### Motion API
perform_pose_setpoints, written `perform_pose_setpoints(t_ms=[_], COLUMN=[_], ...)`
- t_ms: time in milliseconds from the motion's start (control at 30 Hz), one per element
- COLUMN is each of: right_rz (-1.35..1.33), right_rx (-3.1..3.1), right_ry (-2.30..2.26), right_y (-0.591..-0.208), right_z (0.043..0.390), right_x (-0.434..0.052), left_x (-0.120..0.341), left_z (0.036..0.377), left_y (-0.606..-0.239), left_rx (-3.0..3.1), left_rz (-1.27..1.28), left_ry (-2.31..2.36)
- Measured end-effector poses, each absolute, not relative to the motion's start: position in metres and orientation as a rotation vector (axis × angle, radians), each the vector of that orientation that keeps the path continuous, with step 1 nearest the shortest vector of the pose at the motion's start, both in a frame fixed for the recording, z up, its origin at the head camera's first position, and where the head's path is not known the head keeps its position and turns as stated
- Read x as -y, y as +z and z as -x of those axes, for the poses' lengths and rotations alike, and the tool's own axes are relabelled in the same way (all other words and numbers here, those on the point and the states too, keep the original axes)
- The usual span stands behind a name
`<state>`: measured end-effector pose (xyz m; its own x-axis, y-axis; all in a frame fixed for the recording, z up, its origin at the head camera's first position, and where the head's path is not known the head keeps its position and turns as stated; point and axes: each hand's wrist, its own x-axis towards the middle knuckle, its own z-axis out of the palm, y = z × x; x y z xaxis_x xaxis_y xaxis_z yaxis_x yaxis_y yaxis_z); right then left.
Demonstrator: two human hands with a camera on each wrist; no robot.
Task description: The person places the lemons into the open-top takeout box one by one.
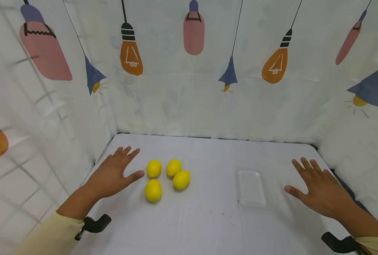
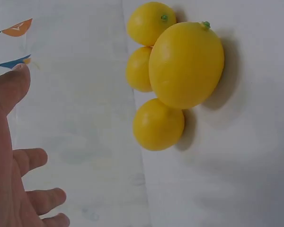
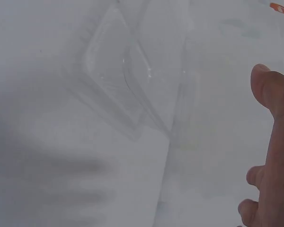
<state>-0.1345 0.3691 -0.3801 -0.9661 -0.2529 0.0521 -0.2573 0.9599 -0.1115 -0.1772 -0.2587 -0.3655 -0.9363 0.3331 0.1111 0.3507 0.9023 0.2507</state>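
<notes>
Several yellow lemons [image 1: 163, 177] lie clustered on the white table [image 1: 208, 219], left of centre; the left wrist view shows the lemons [image 2: 184, 66] close up. My left hand [image 1: 114, 173] hovers flat and spread just left of them, thumb tip near the closest lemon, holding nothing. A clear plastic tray [image 1: 251, 187] lies right of centre, and the tray [image 3: 118, 90] also shows in the right wrist view. My right hand [image 1: 318, 187] is spread flat to the tray's right, apart from it and holding nothing.
White cloth walls [image 1: 189, 88] printed with lamps enclose the table on the left, back and right. Black wrist mounts [image 1: 94, 224] sit by my yellow sleeves near the front edge.
</notes>
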Motion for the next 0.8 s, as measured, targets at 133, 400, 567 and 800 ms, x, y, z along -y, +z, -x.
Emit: perform_pose_setpoints(t_ms=[133,400,567,800], right_rz=[-0.395,-0.379,-0.378,-0.359], right_rx=[3.072,3.073,3.081,3.12], right_ry=[0.203,0.278,0.297,0.309], right_y=[-0.39,-0.403,-0.411,-0.424], right_z=[0.133,0.132,0.133,0.133], right_x=[-0.365,-0.36,-0.355,-0.348], left_x=[0.258,0.258,0.258,0.253], left_z=[0.175,0.172,0.17,0.164], left_y=[-0.374,-0.39,-0.4,-0.411], left_rx=[3.004,3.011,3.023,3.046], left_rz=[0.53,0.512,0.471,0.381], left_ry=[-0.464,-0.516,-0.556,-0.684])
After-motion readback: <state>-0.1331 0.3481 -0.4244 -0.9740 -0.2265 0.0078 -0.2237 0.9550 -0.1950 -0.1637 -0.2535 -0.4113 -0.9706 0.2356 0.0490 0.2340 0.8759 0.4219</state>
